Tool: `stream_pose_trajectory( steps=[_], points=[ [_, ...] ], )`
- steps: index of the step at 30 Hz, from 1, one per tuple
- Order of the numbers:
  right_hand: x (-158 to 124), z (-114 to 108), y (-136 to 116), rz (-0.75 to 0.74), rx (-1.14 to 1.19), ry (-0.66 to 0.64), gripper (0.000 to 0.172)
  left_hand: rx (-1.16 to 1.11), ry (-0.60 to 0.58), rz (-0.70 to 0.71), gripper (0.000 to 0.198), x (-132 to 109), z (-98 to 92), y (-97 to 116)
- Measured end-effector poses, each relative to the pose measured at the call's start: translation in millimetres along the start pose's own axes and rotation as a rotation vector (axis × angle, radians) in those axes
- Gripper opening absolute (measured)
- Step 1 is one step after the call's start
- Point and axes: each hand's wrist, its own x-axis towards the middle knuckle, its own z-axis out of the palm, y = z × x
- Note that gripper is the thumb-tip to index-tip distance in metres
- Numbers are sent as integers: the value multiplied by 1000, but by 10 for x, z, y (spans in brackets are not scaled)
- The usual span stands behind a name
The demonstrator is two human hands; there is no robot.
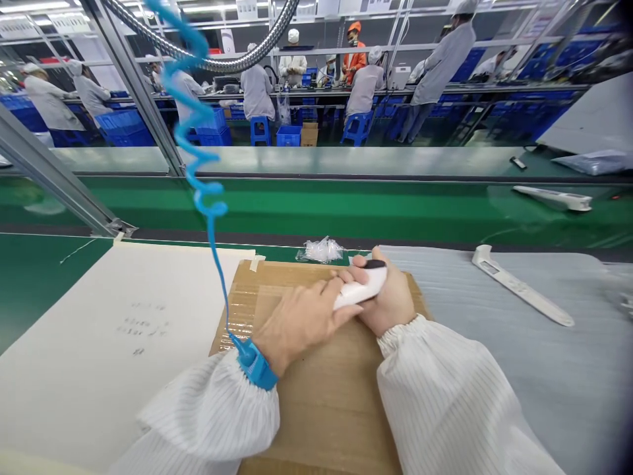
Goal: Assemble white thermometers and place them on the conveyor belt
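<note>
Head view: we record the right hand point(391, 300) closed in a firm grip around a white plastic device point(361, 289). The left hand point(301, 323) lies open, fingers resting on it. Device held over a cardboard sheet point(316, 406) on the green tabletop point(44, 284).

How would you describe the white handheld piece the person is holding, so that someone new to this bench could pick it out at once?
On the green workbench lies a cardboard sheet. Above it, the right hand cradles a short white piece, with the left hand's fingers on it. Its black tip sets it apart from the long white piece lying on the grey sheet nearby.
</note>
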Motion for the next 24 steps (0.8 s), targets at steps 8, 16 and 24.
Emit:
stream_pose_trajectory(
  steps=[8,16,24],
  points=[
    [-22,24,-19,17,-81,-199,41,34,207,-119,45,9,-68,-150],
    [-96,98,346,-6,-191,-307,30,-81,530,35,37,3,-48,-115],
    [-97,93,347,-17,-141,-303,19,120,660,126,35,30,5,-35]
  ],
)
